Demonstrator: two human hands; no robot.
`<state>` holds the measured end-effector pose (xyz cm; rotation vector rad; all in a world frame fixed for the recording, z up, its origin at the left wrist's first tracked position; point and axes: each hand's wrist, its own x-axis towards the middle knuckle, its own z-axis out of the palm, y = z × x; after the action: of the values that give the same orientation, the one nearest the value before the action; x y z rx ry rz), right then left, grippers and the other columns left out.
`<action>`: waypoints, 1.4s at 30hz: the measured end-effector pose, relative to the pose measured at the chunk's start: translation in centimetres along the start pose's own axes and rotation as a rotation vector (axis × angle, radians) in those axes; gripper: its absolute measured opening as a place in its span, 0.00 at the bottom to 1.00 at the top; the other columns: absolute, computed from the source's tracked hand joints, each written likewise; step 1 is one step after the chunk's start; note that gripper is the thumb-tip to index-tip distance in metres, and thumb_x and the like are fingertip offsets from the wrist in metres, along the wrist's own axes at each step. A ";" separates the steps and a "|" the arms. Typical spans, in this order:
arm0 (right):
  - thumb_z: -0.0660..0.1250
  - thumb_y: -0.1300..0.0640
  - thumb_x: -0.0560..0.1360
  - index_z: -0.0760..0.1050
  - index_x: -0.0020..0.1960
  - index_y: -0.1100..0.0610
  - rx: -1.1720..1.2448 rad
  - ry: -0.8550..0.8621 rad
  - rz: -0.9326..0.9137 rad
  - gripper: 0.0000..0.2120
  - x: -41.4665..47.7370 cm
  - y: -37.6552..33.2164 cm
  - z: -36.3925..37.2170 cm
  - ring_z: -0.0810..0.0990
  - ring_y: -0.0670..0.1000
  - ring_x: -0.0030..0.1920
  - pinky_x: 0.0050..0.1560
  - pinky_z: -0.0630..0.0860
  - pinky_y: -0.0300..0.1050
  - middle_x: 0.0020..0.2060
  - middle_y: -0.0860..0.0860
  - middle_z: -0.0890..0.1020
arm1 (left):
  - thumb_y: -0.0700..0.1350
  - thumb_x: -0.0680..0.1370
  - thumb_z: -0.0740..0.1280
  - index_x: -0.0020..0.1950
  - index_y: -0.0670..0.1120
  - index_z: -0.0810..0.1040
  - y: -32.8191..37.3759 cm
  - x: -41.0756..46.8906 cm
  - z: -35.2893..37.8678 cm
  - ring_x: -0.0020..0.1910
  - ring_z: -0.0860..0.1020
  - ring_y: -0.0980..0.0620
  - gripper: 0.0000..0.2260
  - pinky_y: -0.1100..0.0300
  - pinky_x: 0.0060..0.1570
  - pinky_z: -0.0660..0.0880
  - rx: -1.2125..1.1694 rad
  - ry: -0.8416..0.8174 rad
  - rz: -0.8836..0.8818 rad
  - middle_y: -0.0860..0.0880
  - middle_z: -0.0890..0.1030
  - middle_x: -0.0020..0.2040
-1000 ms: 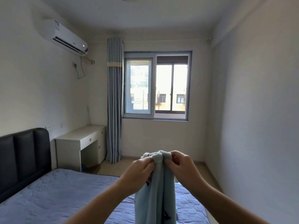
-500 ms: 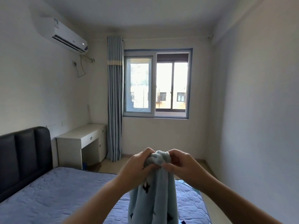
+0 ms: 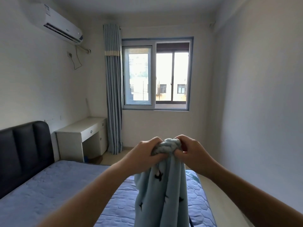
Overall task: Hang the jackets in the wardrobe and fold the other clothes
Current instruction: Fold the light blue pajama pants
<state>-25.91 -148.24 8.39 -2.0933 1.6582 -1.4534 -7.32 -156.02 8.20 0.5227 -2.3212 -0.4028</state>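
Observation:
A light blue garment [image 3: 161, 192] with small dark bird marks hangs down in front of me over the bed. Its top edge is bunched into a thick wad at chest height. My left hand [image 3: 144, 154] grips the left side of that wad, and my right hand [image 3: 191, 150] pinches the right side, the two hands almost touching. The lower part of the garment runs out of the frame at the bottom. No wardrobe or jacket shows in this view.
A bed with a blue quilted mattress [image 3: 54, 185] and a dark padded headboard [image 3: 24, 149] lies below and to the left. A white desk [image 3: 82, 136] stands in the far left corner beside a blue curtain [image 3: 114, 89] and a window [image 3: 156, 74]. A strip of floor [image 3: 211, 190] runs along the right wall.
Both hands have stayed closed on the garment's top and gathered more cloth into a thicker wad. The garment has shifted slightly, showing more of its dark marks.

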 end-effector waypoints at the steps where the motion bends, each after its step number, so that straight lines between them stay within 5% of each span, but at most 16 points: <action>1: 0.67 0.66 0.70 0.75 0.45 0.59 -0.020 0.016 0.009 0.05 -0.1 0.1 -0.3 0.69 0.48 0.35 0.37 0.70 0.45 0.35 0.57 0.78 | 0.51 0.73 0.72 0.53 0.49 0.73 -0.3 -0.4 -0.3 0.33 0.74 0.56 0.13 0.62 0.36 0.74 0.019 -0.018 -0.027 0.53 0.78 0.38; 4: 0.65 0.63 0.70 0.74 0.46 0.57 -0.025 0.014 0.019 0.06 -0.3 0.3 -1.6 0.70 0.50 0.36 0.38 0.70 0.43 0.37 0.54 0.77 | 0.50 0.70 0.74 0.55 0.49 0.73 -2.1 -2.6 -0.8 0.39 0.79 0.52 0.17 0.61 0.44 0.75 0.218 -0.021 -0.043 0.54 0.80 0.40; 8: 0.65 0.67 0.69 0.74 0.49 0.55 0.009 -0.060 -0.057 0.12 -0.6 -0.2 -2.3 0.75 0.64 0.38 0.41 0.75 0.58 0.40 0.58 0.78 | 0.42 0.66 0.72 0.49 0.45 0.76 -3.2 -4.4 0.0 0.45 0.75 0.50 0.13 0.54 0.49 0.73 0.428 0.161 0.108 0.51 0.76 0.46; 12: 0.64 0.70 0.70 0.74 0.50 0.50 0.054 -0.066 -0.109 0.16 -0.4 -0.9 -3.0 0.76 0.65 0.36 0.38 0.77 0.61 0.42 0.60 0.79 | 0.38 0.66 0.75 0.59 0.47 0.72 -4.1 -6.0 1.7 0.55 0.73 0.57 0.24 0.65 0.55 0.72 0.167 0.289 0.037 0.53 0.72 0.57; 17: 0.64 0.71 0.71 0.75 0.51 0.49 0.066 -0.097 -0.130 0.18 -0.2 -0.8 -4.3 0.77 0.70 0.43 0.43 0.77 0.68 0.46 0.58 0.81 | 0.37 0.68 0.76 0.61 0.59 0.68 -3.7 -7.3 2.9 0.44 0.74 0.64 0.29 0.76 0.41 0.70 0.079 0.367 -0.012 0.65 0.72 0.49; 21: 0.62 0.74 0.72 0.76 0.51 0.48 0.052 -0.130 -0.159 0.22 -0.2 -0.8 -5.4 0.77 0.62 0.39 0.42 0.77 0.63 0.46 0.47 0.79 | 0.34 0.69 0.74 0.61 0.49 0.73 -3.3 -6.5 2.2 0.45 0.73 0.61 0.24 0.74 0.44 0.71 0.141 0.407 0.093 0.58 0.72 0.53; 25: 0.61 0.78 0.71 0.77 0.49 0.49 0.008 -0.170 -0.222 0.24 -0.4 -0.8 -6.8 0.77 0.49 0.50 0.49 0.78 0.54 0.48 0.48 0.78 | 0.33 0.67 0.73 0.60 0.51 0.72 -1.9 -6.3 1.6 0.42 0.74 0.58 0.25 0.69 0.42 0.73 0.125 0.380 0.162 0.57 0.75 0.53; 31: 0.59 0.76 0.73 0.75 0.48 0.46 -0.130 -0.284 -0.216 0.25 -0.6 -0.5 -8.5 0.74 0.46 0.51 0.51 0.76 0.47 0.49 0.47 0.75 | 0.42 0.67 0.70 0.55 0.54 0.69 1.1 -6.0 0.6 0.39 0.73 0.60 0.20 0.69 0.37 0.72 0.088 0.159 0.228 0.60 0.75 0.43; 37: 0.59 0.75 0.71 0.76 0.45 0.52 -0.345 -0.479 -0.300 0.19 -1.4 -0.6 -9.4 0.73 0.46 0.49 0.48 0.74 0.44 0.49 0.45 0.72 | 0.50 0.72 0.70 0.65 0.58 0.69 0.7 -4.0 -3.8 0.40 0.78 0.52 0.23 0.83 0.46 0.57 0.525 -0.218 0.232 0.55 0.81 0.42; 39: 0.59 0.74 0.72 0.77 0.47 0.56 -0.382 -0.510 -0.357 0.16 -1.4 -0.9 -9.1 0.73 0.45 0.50 0.48 0.73 0.40 0.50 0.46 0.72 | 0.51 0.72 0.66 0.67 0.63 0.65 1.2 -3.2 -4.5 0.40 0.77 0.53 0.24 0.82 0.48 0.56 0.550 -0.362 0.191 0.54 0.80 0.39; 42: 0.58 0.73 0.73 0.78 0.50 0.56 -0.383 -0.498 -0.406 0.17 -1.1 -1.1 -9.2 0.74 0.45 0.50 0.49 0.72 0.36 0.50 0.47 0.73 | 0.51 0.72 0.64 0.66 0.70 0.57 2.6 -2.6 -4.8 0.42 0.76 0.53 0.27 0.69 0.50 0.67 0.533 -0.515 0.158 0.51 0.79 0.39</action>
<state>-31.64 -142.74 13.38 -2.8241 1.4471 -0.5979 -2.85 -153.16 11.11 0.5207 -2.9605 0.1982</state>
